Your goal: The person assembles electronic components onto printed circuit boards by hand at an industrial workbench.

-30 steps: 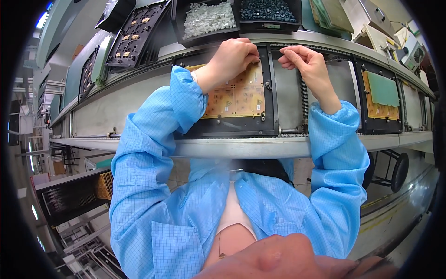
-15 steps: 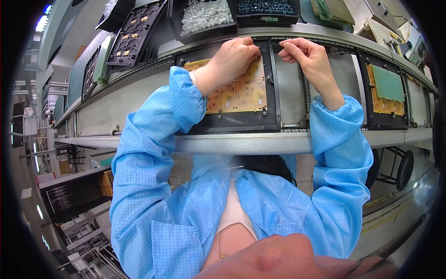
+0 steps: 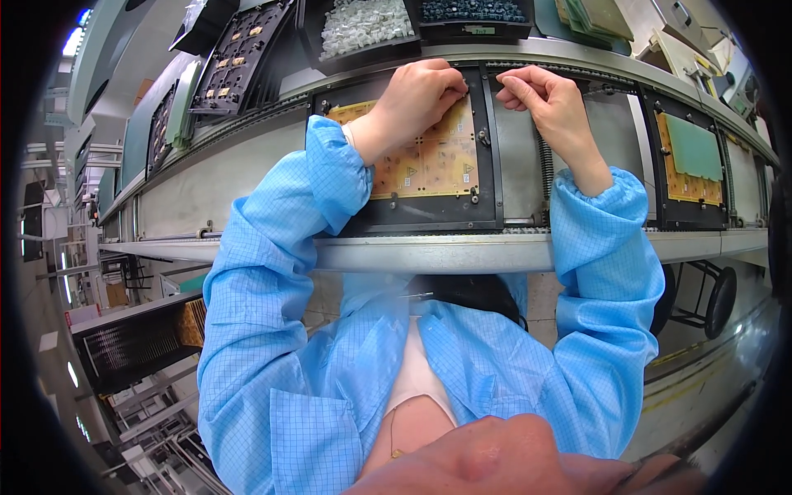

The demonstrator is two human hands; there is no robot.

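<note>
A yellow-brown circuit board (image 3: pixel 429 169) sits in a black carrier frame (image 3: pixel 371 221) on the conveyor in front of me. My left hand (image 3: pixel 408 107) reaches over the board, its fingertips pinched together at the frame's far right corner. What those fingers grip is hidden. Just right of that frame, my right hand (image 3: pixel 549 111) hovers above the conveyor with thumb and forefinger pressed together and the other fingers curled. Anything between them is too small to make out.
Behind the conveyor stand a black bin of white parts (image 3: pixel 367 29) and a bin of dark blue parts (image 3: pixel 472 12). Black trays (image 3: pixel 245 58) lean at the far left. Farther right, another carrier holds a board partly covered by a green sheet (image 3: pixel 695 150). A metal rail (image 3: pixel 429 252) runs along the near edge.
The carriers with their boards have shifted slightly right. My left hand has moved a little right and away from me at the frame corner; my right hand has stayed almost still.
</note>
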